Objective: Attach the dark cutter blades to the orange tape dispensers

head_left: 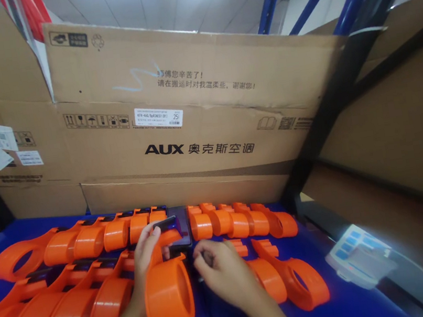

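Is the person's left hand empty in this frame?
No, the left hand holds an orange part by its upper end, with the round, open ring hanging below the fingers.

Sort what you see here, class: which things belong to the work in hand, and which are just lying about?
In the work, it seems:
left hand, holding an orange part
right hand, apparently pinching a small dark item
rows of orange parts

Probably just around:
printed cardboard
white-and-blue device
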Demonstrator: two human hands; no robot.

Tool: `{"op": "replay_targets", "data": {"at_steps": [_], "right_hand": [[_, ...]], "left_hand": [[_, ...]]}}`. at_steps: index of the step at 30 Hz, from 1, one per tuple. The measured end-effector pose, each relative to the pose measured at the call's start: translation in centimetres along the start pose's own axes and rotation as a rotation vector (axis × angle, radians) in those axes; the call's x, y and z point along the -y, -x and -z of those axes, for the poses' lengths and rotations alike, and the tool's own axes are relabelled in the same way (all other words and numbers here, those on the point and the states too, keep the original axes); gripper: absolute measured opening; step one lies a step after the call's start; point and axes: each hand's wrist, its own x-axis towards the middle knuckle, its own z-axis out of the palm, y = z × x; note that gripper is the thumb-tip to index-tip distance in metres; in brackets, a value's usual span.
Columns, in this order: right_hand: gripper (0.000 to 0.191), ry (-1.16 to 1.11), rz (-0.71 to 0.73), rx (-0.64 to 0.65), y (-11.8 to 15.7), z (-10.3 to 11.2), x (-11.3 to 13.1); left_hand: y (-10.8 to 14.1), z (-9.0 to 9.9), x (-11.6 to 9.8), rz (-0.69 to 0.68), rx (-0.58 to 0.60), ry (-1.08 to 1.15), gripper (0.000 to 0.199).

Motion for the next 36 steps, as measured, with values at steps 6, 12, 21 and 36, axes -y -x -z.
{"op": "replay_targets", "data": {"at_steps": [6,12,21,36], "right_hand": [[0.037,-0.141,0.071,-0.131,-0.4,0.6,-0.2],[0.050,-0.024,0.120,-0.194,-0.3,-0.1,-0.4],[0.048,0.041,0.111,-0.252,0.1,-0.7,-1.2],[0.026,0.070,0.161,-0.097,-0.1,-0.6,-1.6]], "left_hand": [[0.0,-2.0,-0.9,0.075,0.155,0.066,0.044],[0.0,-1.8,0.7,0.103,0.293,-0.022,0.045],[0.4,-2.1,1.1,0.145,0.360,-0.060,0.039],[-0.1,-2.0,0.8,0.055,0.339,-0.097,0.036]]}}
